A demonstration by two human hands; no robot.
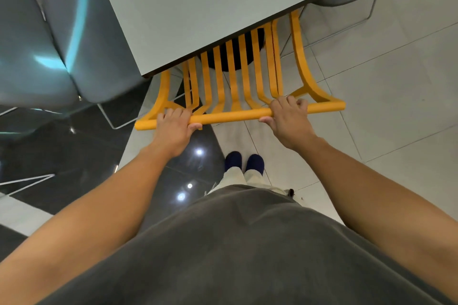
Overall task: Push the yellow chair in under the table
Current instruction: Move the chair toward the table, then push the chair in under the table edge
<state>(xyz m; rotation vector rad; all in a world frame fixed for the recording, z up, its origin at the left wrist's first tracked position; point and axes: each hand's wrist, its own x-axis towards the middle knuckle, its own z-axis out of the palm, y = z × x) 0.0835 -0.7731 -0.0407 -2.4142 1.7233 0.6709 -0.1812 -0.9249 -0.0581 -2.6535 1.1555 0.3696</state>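
The push looks nearly done: the yellow chair (238,82) has its seat already hidden beneath the worktop (198,7), only the slatted back and top rail (233,115) showing. The left hand (174,129) and right hand (288,119) each have a grip curled tight around that rail. Next likely calls for a short, even shove, then letting go. No containers are visible

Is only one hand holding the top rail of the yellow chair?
No, the left hand and the right hand both grip the top rail of the yellow chair.
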